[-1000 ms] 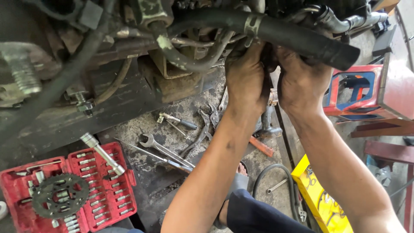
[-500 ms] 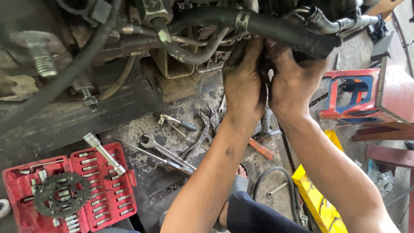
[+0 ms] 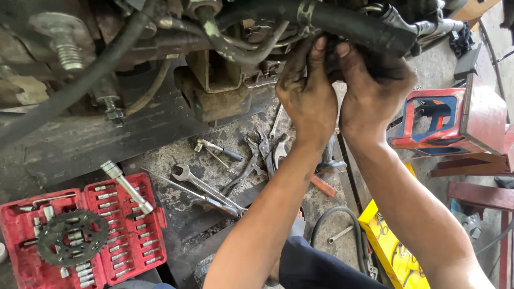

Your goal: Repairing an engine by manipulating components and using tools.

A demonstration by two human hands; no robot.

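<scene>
A thick black rubber hose [image 3: 348, 27] with a metal clamp [image 3: 304, 12] runs across the top of the head view, under a greasy engine. Both of my hands reach up to it. My left hand [image 3: 306, 93] presses its fingers against the underside of the hose just right of the clamp. My right hand [image 3: 372, 88] grips the hose beside it, fingers curled up over it. What lies between the fingertips is hidden in shadow.
On the ground below lie a wrench [image 3: 187, 176], pliers [image 3: 262, 152] and screwdrivers [image 3: 219, 152]. An open red socket case [image 3: 115, 235] with a sprocket [image 3: 72, 238] sits lower left. A red metal stand [image 3: 444, 120] is right, a yellow box [image 3: 388, 249] lower right.
My hands have stayed on the hose, shifting slightly up and right along it. The view has moved a little, otherwise the scene is unchanged.
</scene>
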